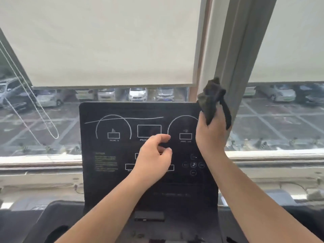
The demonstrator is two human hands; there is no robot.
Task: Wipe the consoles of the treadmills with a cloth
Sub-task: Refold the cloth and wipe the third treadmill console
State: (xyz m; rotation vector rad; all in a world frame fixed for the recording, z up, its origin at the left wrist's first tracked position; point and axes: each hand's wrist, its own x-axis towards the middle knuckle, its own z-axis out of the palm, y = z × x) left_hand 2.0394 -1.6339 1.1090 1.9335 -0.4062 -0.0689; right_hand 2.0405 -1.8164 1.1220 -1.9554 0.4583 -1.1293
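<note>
A black treadmill console (112,172) with white dial outlines and small buttons stands upright in front of me. My right hand (211,134) grips a dark crumpled cloth (212,100) at the console's upper right corner. The cloth bunches above my fingers and one end hangs down on the right. My left hand (154,158) hovers in front of the console's middle, its fingers loosely curled and holding nothing. It hides some of the centre markings.
Behind the console is a window with two pale roller blinds (108,41) half lowered and a grey frame post (240,55) next to the cloth. A blind cord (35,106) hangs at the left. Parked cars show outside. The dark treadmill tray (57,223) lies below.
</note>
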